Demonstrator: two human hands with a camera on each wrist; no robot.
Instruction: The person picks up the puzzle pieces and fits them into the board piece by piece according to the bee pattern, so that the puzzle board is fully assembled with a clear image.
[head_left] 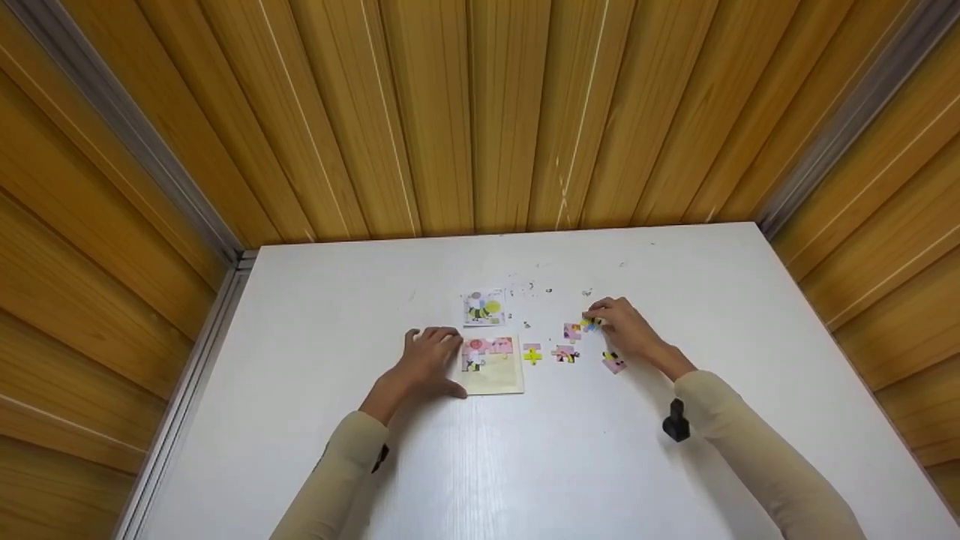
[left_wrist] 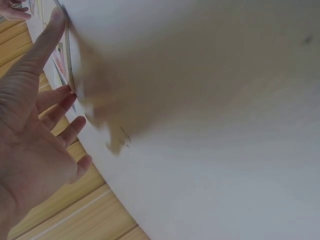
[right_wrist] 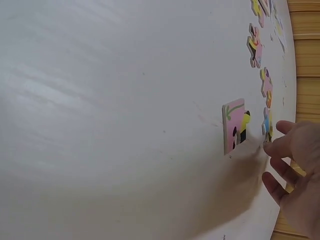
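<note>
My left hand rests at the left side of a square puzzle tray, its thumb and index fingertip touching the edge. Inside the tray, joined pink pieces and a bee piece lie along the top and left. Over to the right, my right hand pinches a blue and yellow puzzle piece between thumb and fingers at the table surface; the fingers partly cover it. Close by lie a pink piece and a pink, yellow and black piece.
A picture card with a bee lies behind the tray. Between tray and right hand are a yellow cross-shaped piece and a pink and black piece. The white table has dark marks and meets wood-panelled walls.
</note>
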